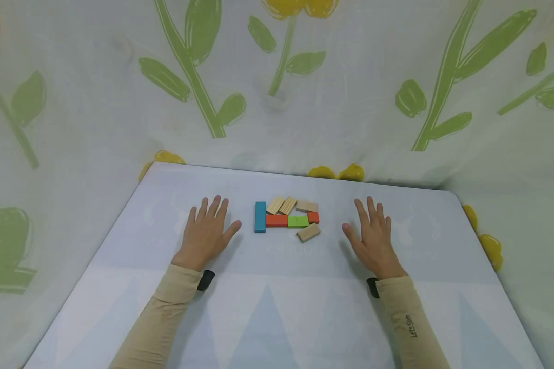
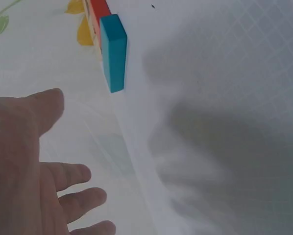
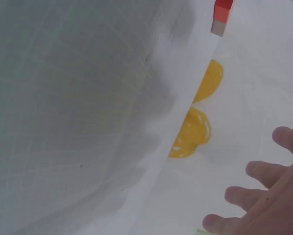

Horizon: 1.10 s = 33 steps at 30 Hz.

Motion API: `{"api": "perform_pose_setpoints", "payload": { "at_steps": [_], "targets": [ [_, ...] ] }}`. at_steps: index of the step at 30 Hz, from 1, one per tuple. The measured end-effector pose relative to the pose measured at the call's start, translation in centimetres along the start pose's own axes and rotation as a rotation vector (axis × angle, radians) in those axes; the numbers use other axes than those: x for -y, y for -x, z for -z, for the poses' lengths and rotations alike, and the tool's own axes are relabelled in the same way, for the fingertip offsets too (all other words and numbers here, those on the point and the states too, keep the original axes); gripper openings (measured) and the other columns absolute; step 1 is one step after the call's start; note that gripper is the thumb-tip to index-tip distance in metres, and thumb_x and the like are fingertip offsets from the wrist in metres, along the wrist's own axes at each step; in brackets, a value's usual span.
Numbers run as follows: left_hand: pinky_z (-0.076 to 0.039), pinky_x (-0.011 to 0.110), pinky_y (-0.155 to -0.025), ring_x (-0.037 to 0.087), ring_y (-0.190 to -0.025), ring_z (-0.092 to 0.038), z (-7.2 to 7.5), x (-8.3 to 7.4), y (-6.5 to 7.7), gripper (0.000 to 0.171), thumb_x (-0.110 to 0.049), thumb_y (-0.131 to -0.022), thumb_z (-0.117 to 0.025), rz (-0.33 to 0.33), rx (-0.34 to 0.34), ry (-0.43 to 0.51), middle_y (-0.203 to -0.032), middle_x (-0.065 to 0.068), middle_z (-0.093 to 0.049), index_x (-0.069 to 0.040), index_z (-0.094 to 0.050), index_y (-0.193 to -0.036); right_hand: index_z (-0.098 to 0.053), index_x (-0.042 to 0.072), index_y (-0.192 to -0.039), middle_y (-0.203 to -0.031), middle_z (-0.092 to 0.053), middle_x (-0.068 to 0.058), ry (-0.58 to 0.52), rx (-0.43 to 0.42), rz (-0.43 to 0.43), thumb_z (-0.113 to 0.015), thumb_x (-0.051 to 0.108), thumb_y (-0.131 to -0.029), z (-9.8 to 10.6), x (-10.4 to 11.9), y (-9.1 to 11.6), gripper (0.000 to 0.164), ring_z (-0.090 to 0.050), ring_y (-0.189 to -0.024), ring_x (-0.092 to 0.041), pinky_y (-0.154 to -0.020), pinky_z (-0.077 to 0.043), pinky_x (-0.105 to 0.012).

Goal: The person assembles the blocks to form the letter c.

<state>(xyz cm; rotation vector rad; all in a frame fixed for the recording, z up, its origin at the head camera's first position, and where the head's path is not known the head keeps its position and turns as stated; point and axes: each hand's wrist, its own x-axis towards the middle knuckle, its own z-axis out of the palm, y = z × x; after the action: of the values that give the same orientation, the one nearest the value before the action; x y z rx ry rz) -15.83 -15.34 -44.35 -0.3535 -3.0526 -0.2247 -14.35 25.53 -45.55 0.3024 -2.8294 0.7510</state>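
My left hand [image 1: 205,234] is held palm down with its fingers spread, to the left of a group of wooden blocks. Nearest to it stands a blue block [image 1: 260,217], also seen in the left wrist view as a teal block [image 2: 113,54]. From the blue block a row runs right: a red block [image 1: 276,221], a green block [image 1: 297,222] and a small red block [image 1: 313,218]. Several plain wood blocks [image 1: 307,206] lie behind the row, and another plain block [image 1: 309,233] lies slantwise in front. On the right, my right hand [image 1: 374,240] is spread too and holds nothing.
A white table [image 1: 332,312] with pale blue triangle prints bears the blocks. Behind its far edge hangs a white cloth [image 1: 341,118] printed with green leaves and yellow flowers. Both wrists wear a black device [image 1: 206,280] at the sleeve cuff.
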Motion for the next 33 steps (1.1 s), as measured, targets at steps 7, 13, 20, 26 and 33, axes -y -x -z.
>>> {"api": "perform_pose_setpoints", "payload": {
  "at_steps": [7,13,20,26,33],
  "targets": [
    [-0.015,0.061,-0.121,0.044,-0.151,-0.018,-0.8,-0.3,-0.3,0.087,-0.060,-0.100,-0.050,-0.008,0.091,0.124,-0.164,0.019,-0.026,-0.001,-0.026,-0.159,-0.017,0.008,-0.162,-0.166,-0.014,-0.023,-0.021,-0.053,0.039,-0.055,0.037,-0.104,0.1,-0.3,-0.1,0.076,-0.010,-0.150,-0.051,-0.115,-0.008,-0.073],
    [-0.017,0.056,-0.123,0.037,-0.153,-0.018,-1.3,-0.1,-1.4,0.087,-0.055,-0.098,-0.060,-0.135,0.131,0.227,-0.165,0.013,-0.027,-0.007,-0.026,-0.161,-0.023,0.012,-0.162,-0.167,-0.019,-0.017,-0.108,-0.065,0.066,-0.062,0.030,-0.102,0.0,0.2,-0.3,0.074,-0.015,-0.152,-0.040,-0.119,-0.017,-0.064],
    [-0.024,0.055,-0.121,0.038,-0.150,-0.026,-1.3,0.1,-4.6,0.089,-0.054,-0.091,-0.070,-0.260,0.154,0.231,-0.162,0.012,-0.035,-0.008,-0.035,-0.158,-0.030,0.016,-0.160,-0.166,-0.026,-0.011,-0.151,-0.090,0.103,-0.067,0.022,-0.099,-0.5,0.8,-0.4,0.071,-0.024,-0.151,-0.032,-0.116,-0.029,-0.061],
    [-0.023,0.056,-0.121,0.041,-0.149,-0.027,-1.3,-0.4,-6.3,0.095,-0.058,-0.087,-0.073,-0.301,0.191,0.224,-0.161,0.014,-0.036,-0.006,-0.036,-0.157,-0.030,0.017,-0.160,-0.166,-0.026,-0.008,-0.116,-0.078,0.109,-0.068,0.024,-0.099,-0.8,1.6,-0.7,0.072,-0.024,-0.152,-0.028,-0.118,-0.029,-0.058],
    [-0.024,0.056,-0.121,0.040,-0.149,-0.028,-1.8,-0.8,-6.9,0.097,-0.056,-0.086,-0.076,-0.311,0.238,0.215,-0.161,0.015,-0.036,-0.004,-0.035,-0.157,-0.030,0.017,-0.160,-0.166,-0.026,-0.007,-0.109,-0.052,0.127,-0.068,0.025,-0.099,-1.0,3.0,-1.2,0.073,-0.025,-0.152,-0.025,-0.118,-0.030,-0.055]
  ]
}}
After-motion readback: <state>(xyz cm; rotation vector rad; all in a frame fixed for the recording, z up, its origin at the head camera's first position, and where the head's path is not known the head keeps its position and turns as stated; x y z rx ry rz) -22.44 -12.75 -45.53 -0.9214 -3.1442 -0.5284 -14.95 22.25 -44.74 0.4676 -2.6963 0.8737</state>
